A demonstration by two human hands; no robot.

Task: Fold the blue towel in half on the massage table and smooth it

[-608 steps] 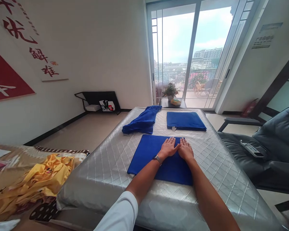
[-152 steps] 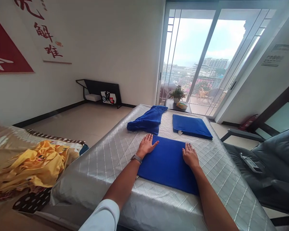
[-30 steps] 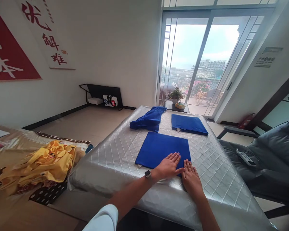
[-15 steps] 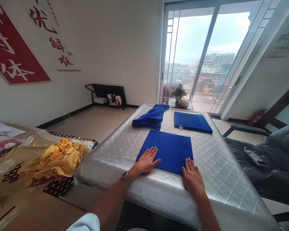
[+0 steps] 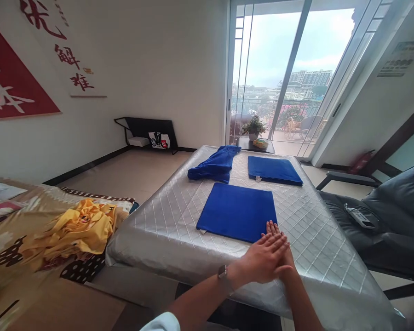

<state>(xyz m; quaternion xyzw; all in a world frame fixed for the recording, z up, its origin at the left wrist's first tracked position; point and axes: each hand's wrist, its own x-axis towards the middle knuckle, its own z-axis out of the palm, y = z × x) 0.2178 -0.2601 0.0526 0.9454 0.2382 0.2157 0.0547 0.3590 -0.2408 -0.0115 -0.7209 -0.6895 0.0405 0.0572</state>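
A folded blue towel [image 5: 237, 211] lies flat on the silver quilted bed [image 5: 165, 216] in front of me. My left hand [image 5: 262, 262], fingers stretched out, crosses over the top of my right hand [image 5: 279, 234] at the towel's near right corner. Only my right hand's fingertips show, lying flat at the towel's edge. Neither hand holds anything. Farther back lie a second folded blue towel [image 5: 273, 169] and a crumpled blue towel [image 5: 215, 165].
A yellow garment [image 5: 79, 227] lies on a patterned bed at the left. A dark massage chair [image 5: 382, 216] with a remote [image 5: 360, 217] stands at the right. Beyond the bed are a potted plant [image 5: 254, 127] and glass balcony doors.
My left hand has left the towel's near left corner and swung right, now lying over my right hand. Both hands have drawn back toward me off the towel.
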